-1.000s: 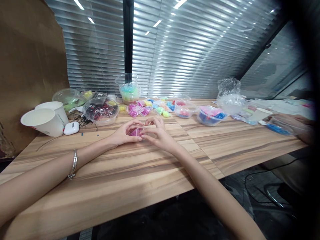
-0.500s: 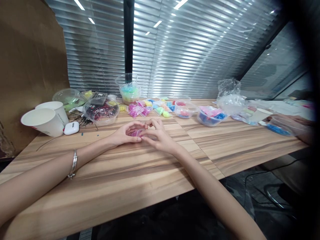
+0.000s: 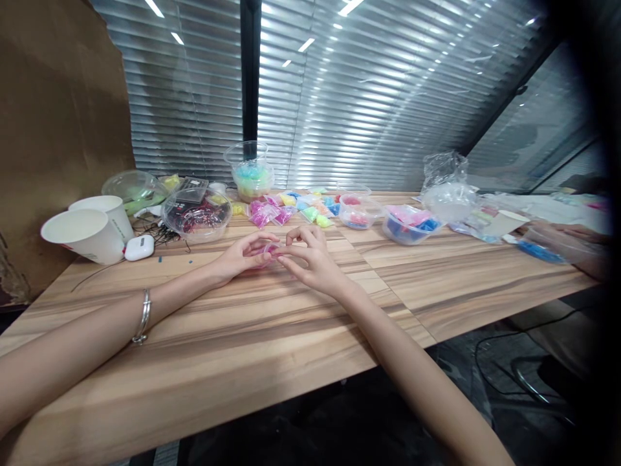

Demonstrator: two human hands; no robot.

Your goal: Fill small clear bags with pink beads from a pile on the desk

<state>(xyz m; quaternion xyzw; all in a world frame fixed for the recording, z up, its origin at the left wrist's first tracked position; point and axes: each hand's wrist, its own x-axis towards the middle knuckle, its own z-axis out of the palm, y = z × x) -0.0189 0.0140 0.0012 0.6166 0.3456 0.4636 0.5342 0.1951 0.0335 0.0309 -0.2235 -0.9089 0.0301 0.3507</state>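
Between my hands, just above the wooden table [image 3: 228,362], is a small clear plastic bag [image 3: 266,254] with pink contents. My left hand [image 3: 236,260] curls around its left side, thumb in front and fingers behind. My right hand [image 3: 314,264] meets it from the right, thumb and fingertips pinched at its edge. Fingers cover much of the bag, so its opening cannot be made out. Behind my hands lie several similar small bags with magenta contents [image 3: 266,212], beside yellow, green and orange ones.
White paper cups [image 3: 80,234], an earbud case [image 3: 139,248] and a clear bowl of wires [image 3: 196,220] stand left. Stacked tubs [image 3: 252,181] are at the back. Right are a tub of blue and pink bags [image 3: 410,228] and another person's hand [image 3: 579,233] by a blue-filled container.
My fingers have shifted slightly on the pink bag; the left thumb has risen and the right hand's fingers have drawn closer together. Everything else stays where it was.
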